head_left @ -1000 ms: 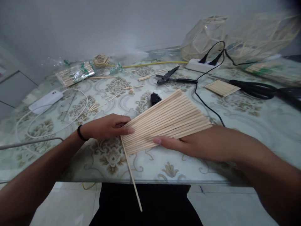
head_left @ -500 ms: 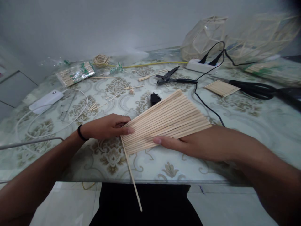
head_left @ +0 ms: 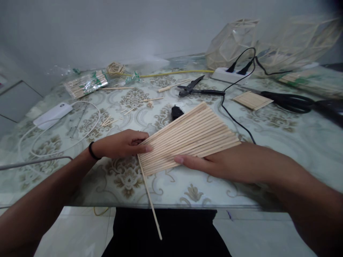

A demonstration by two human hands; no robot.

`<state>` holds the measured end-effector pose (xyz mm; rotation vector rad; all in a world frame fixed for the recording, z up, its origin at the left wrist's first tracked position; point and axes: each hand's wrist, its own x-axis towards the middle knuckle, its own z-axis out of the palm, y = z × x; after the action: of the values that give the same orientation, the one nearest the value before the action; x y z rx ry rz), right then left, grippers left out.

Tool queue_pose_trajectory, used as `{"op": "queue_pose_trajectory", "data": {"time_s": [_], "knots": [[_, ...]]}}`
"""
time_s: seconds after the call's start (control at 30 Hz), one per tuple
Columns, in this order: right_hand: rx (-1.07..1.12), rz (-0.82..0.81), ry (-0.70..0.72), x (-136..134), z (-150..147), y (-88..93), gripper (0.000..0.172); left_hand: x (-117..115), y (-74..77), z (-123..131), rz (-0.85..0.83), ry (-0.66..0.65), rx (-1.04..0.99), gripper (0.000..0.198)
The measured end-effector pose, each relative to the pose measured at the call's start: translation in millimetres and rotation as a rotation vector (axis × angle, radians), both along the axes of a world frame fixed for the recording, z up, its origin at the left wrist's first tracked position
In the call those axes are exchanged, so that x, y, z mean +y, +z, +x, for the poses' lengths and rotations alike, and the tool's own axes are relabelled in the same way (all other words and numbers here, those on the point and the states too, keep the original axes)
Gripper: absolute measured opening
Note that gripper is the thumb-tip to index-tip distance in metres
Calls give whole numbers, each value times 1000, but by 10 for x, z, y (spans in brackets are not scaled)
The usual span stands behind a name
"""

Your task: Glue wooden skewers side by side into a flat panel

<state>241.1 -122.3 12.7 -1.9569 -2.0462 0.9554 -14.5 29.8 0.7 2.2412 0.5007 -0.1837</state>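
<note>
A panel of thin wooden sticks (head_left: 190, 137) laid side by side is held tilted above the table. My left hand (head_left: 125, 143) grips its left end, thumb on top and fingers curled at the edge. My right hand (head_left: 217, 163) holds the lower right side, with the thumb on top and the other fingers hidden beneath. One long stick (head_left: 151, 201) runs from the panel's left end down past the table's front edge. Just behind the panel sits a small black object (head_left: 177, 112), partly covered by it.
Pliers (head_left: 193, 89), a power strip (head_left: 227, 74) with black cords, scissors (head_left: 289, 101) and a small stick panel (head_left: 252, 100) lie behind and right. Bagged sticks (head_left: 87, 84), loose stick pieces (head_left: 108, 121) and a white device with a cable (head_left: 53, 116) are at left.
</note>
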Motion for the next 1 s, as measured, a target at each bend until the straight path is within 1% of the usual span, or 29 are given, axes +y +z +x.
{"op": "queue_pose_trajectory", "data": {"time_s": [0.1, 0.2, 0.5, 0.6, 0.73, 1.0], "knots": [[-2, -92, -22, 4, -18, 28, 82, 0, 0, 4, 2, -2, -5, 39], [0, -108, -29, 6, -24, 40, 83, -3, -1, 6, -4, 0, -5, 39], [-22, -121, -36, 9, -14, 26, 85, 3, 0, 5, -11, -5, -1, 39], [-2, -89, -24, 2, -13, 34, 84, 1, 5, 5, -4, -4, -5, 40], [-13, -106, -9, 0, -16, 35, 86, -9, 12, 7, -23, 12, 8, 39], [-10, -84, 0, 6, -21, 42, 81, -4, 7, 8, -20, 1, 2, 39]]}}
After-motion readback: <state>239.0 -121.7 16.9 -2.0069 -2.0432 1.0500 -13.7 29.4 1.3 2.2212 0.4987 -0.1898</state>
